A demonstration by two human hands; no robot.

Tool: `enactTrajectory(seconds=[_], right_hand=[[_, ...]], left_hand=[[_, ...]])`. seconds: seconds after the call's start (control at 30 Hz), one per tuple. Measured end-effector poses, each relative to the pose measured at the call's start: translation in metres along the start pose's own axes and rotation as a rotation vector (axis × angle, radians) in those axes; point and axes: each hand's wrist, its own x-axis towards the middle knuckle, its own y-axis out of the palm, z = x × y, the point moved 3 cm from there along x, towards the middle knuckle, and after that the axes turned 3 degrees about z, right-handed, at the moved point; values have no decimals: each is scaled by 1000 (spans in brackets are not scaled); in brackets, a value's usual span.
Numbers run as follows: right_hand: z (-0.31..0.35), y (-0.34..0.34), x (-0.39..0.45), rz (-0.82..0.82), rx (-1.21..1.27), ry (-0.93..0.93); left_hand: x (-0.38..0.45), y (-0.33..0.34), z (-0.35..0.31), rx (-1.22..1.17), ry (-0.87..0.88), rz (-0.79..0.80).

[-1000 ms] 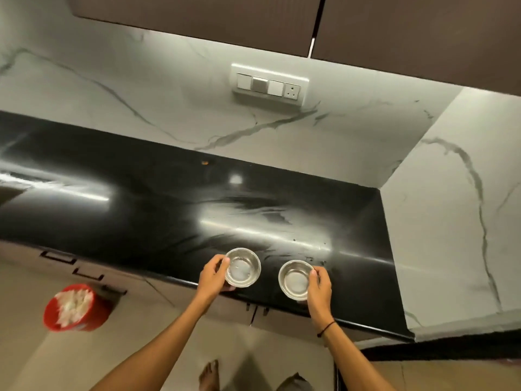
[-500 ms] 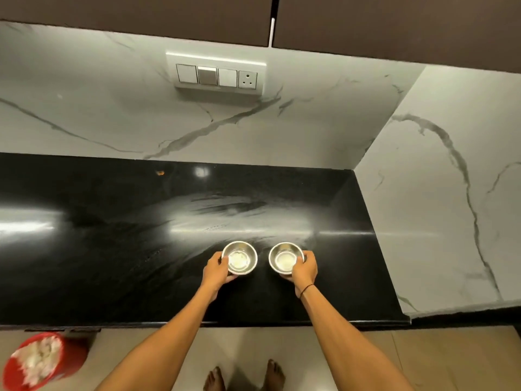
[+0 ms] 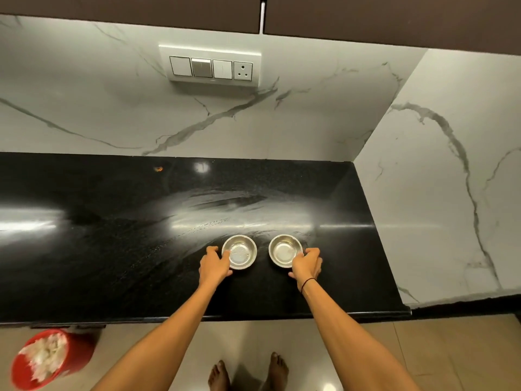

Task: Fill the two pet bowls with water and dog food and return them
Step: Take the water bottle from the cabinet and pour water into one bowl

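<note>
1. Since the earlier frames, both small round steel bowls sit farther in from the counter's front edge.
2. The glossy black stone counter (image 3: 112,249) meets white veined marble walls; a red bin (image 3: 50,359) stands on the floor.
3. The left hand (image 3: 214,265) curls around the left steel bowl (image 3: 239,252); the right hand (image 3: 307,263) cups the right steel bowl (image 3: 284,250), both upright on the counter.

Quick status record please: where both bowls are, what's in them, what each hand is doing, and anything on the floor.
left bowl: steel, upright on black countertop, no food visible
right bowl: steel, upright, apart from left bowl, no food visible
left hand: grips left bowl's rim
right hand: grips right bowl's rim
floor: red bin with white contents, lower left
</note>
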Motion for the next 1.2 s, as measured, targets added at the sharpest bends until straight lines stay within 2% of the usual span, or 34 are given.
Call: enactTrajectory(seconds=[0.07,0.13,0.23,0.37,0.6,0.77,0.97,1.13,1.2], right_hand=[[6,-11,-11,-54,-128,-111],[18,-22,-20,-90,-112,-224],[48,-34,-33,-35,61,-363],[111,-57,-60,39,227,-525],[227,-124,-119,31,406,-821],[300,-170,-170,-1,491,-972],[366,-208,-223,-45,537,-1148],[411,-233,-271,-101,477,-1303],[425,-237,-293,-257,420,-1373]], left_hand=[[-10,-7,-7,60,63,-111],[-19,-12,-19,36,106,-167],[-32,-11,-52,-143,182,-15],[-64,-11,-126,-291,385,179],[-130,-41,-256,-486,714,252],[-169,-77,-342,-655,859,276],[-206,-101,-408,-1032,821,443],[-220,-93,-407,-1201,769,530],[-225,-92,-392,-1192,789,505]])
